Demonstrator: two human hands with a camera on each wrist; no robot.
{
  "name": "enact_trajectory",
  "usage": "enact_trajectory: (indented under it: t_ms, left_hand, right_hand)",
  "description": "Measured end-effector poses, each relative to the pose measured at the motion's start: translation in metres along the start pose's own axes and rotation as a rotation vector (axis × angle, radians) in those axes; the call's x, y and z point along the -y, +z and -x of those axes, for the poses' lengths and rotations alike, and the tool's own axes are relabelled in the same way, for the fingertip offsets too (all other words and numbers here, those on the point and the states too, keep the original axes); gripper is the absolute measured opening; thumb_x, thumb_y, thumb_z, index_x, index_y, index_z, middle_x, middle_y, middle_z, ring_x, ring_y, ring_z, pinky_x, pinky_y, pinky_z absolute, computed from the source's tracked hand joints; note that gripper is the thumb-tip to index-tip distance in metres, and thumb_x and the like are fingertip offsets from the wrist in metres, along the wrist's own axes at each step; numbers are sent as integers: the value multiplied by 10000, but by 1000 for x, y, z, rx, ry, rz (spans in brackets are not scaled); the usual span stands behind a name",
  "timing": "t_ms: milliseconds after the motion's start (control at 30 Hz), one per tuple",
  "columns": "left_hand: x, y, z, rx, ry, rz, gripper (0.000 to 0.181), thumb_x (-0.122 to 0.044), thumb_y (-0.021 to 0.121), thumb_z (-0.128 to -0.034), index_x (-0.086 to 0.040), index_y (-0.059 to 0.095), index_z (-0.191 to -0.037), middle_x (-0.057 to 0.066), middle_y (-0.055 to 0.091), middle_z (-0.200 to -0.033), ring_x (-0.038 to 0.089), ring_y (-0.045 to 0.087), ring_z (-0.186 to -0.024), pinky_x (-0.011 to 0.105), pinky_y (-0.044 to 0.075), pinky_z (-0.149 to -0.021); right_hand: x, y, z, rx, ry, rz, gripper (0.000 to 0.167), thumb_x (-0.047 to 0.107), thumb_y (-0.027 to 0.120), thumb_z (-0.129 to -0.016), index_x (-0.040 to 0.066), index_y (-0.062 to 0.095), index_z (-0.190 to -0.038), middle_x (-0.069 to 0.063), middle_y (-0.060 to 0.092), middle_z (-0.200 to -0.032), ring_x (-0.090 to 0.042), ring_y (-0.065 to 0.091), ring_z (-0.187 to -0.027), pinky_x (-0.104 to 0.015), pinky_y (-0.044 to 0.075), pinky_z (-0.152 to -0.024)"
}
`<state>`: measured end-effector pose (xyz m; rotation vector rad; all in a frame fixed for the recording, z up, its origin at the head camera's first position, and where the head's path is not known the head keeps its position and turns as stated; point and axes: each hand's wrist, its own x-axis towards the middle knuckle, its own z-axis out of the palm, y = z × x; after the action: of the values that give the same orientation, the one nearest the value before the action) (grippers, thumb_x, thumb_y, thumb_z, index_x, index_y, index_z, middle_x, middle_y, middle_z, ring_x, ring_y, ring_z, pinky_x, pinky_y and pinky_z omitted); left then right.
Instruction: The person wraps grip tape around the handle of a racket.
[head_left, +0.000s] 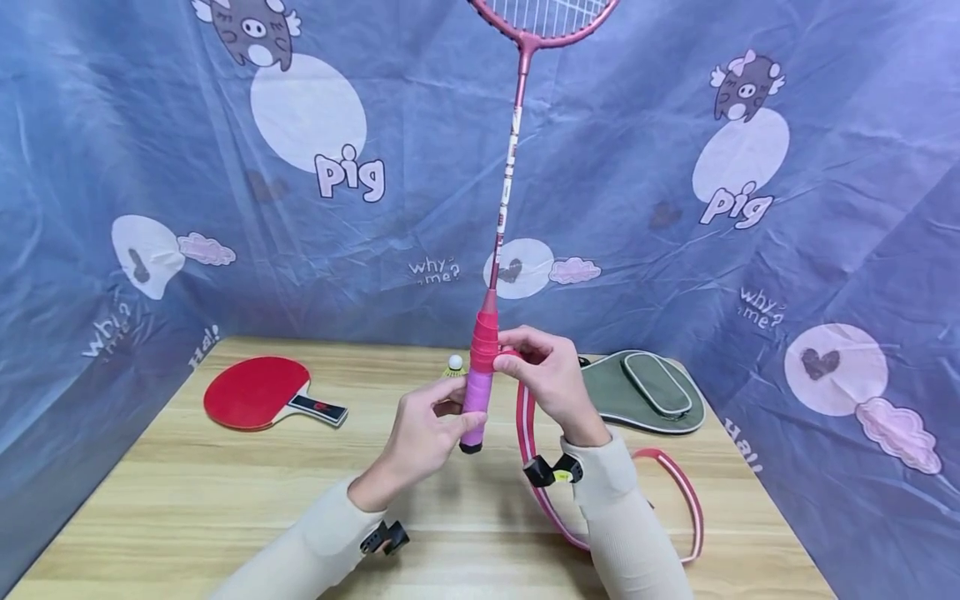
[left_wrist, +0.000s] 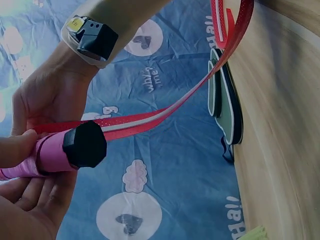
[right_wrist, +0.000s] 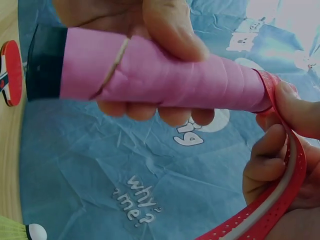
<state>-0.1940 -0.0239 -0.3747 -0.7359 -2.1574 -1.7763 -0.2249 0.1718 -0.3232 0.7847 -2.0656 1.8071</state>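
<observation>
so, blue cloth backdrop (head_left: 442, 183) with pig prints behind, left and right; wood-grain table (head_left: 225, 500) in front of it; racket (head_left: 507, 192) held up over the table, strings end up, butt down, leaning slightly right, top cut off in the head view; red tape (head_left: 527, 417) with a pale stripe is wound round the upper part of its pink handle (head_left: 477, 396), pink showing below; the tape's free length loops down by the right forearm; green case (head_left: 611, 387) lies at far right; red paddle (head_left: 258, 394) at far left; 2 hands working: left hand (head_left: 423, 425) grips the pink handle near the butt, fingers round it; right hand (head_left: 551, 383) pinches the tape, thumb to fingers, right at the handle; 1 small black camera (head_left: 397, 534) per wrist; shuttlecock (head_left: 455, 364) stands cork up on the table, just beyond the left hand, skirt partly hidden.
</observation>
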Motion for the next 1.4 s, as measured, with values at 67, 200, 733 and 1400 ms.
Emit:
enact_trajectory:
  t_ms: [67,200,733,1400]
  left_hand:
    - [1,-2,0,31,27,26,392,-22,788,-845,-34,705,-1228,125,727,-960,136,688,-883,287,618,-849]
    - [3,-5,0,156,35,122,377,-37,719,-915,12,657,-1284,192,719,-1070,98,684,-948,274,609,-867]
    - [1,-2,-3,120,70,-198,571,-205,885,-779,-92,638,-1282,6,586,-1052,70,588,-812,259,574,-703]
    - [3,-10,-7,217,63,162,359,-52,672,-956,20,623,-1304,200,728,-1093,114,684,-958,290,602,-896]
  right_hand:
    - [1,-1,0,10,11,-8,323,90,802,-856,-99,704,-1099,125,749,-918,-29,662,-791,-186,569,-715]
    - [3,-4,-1,72,21,-9,383,139,800,-863,-101,696,-1142,123,750,-952,-35,666,-820,-194,566,-739]
    - [0,2,-6,35,-18,49,337,155,809,-852,-75,721,-1083,118,727,-918,-34,586,-701,-168,485,-610]
    - [0,1,-11,114,68,-60,432,226,784,-890,-88,687,-1171,115,763,-958,-22,653,-827,-193,546,-745]
